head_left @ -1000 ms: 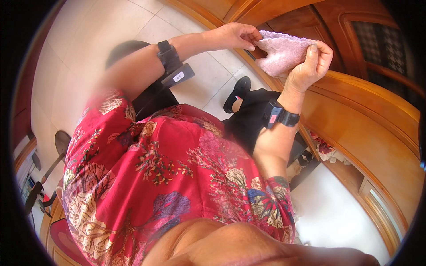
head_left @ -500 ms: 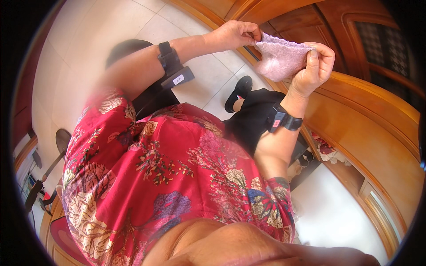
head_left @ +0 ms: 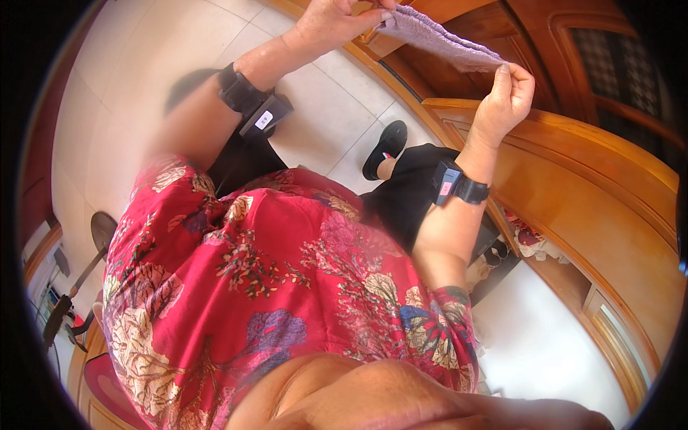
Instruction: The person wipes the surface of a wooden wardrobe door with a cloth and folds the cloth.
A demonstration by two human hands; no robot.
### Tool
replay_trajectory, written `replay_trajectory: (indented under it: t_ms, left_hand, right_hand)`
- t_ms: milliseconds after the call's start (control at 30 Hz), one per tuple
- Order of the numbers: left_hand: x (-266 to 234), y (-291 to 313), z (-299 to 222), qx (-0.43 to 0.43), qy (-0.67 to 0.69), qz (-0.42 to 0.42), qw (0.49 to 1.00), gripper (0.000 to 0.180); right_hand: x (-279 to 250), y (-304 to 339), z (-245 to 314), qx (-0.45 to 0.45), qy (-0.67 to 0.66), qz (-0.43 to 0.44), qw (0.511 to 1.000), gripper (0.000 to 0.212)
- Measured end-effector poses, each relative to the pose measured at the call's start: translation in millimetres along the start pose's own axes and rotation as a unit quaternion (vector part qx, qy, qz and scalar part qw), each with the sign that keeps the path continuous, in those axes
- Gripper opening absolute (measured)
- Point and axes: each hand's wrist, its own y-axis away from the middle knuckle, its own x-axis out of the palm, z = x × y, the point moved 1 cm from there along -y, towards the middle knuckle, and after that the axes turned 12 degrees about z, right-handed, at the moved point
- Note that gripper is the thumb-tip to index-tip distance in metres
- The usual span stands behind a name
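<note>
A folded lilac-pink cloth [head_left: 443, 41] is stretched between my two hands near the top of the view, its scalloped edge showing. My left hand [head_left: 342, 21] pinches its left end, partly cut off by the picture's upper border. At the other end, my right hand [head_left: 505, 100] grips the corner between thumb and curled fingers. Held up in front of the wooden furniture, the cloth appears nearly edge-on, so its flat face is mostly hidden.
Along the right runs orange-brown wooden furniture [head_left: 566, 161], with dark panelled wood [head_left: 530, 43] behind the cloth. Pale floor tiles [head_left: 344, 82] lie ahead, with my black shoe [head_left: 387, 147] on them. Fabric items [head_left: 527, 240] sit in a low opening. A red-seated wooden chair [head_left: 107, 387] stands lower left.
My left hand has risen and moved left, while my right hand has shifted up slightly. The cloth went up with them, and its rounded hanging face has tipped to a thin, straighter strip.
</note>
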Motion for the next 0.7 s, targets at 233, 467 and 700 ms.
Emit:
replay_trajectory:
  t_ms: [233,467,700]
  left_hand:
    - [-3,0,-17,-0.063,0.543,-0.026,0.837,0.029]
    - [47,14,9,-0.225,0.530,-0.051,0.816,0.030]
    - [31,12,-16,-0.105,0.620,0.145,0.764,0.043]
  right_hand:
    - [5,-2,-13,0.046,-0.158,0.018,0.986,0.005]
    - [21,3,-43,0.239,-0.174,0.084,0.952,0.011]
    - [27,23,-74,0.364,-0.354,0.190,0.840,0.024]
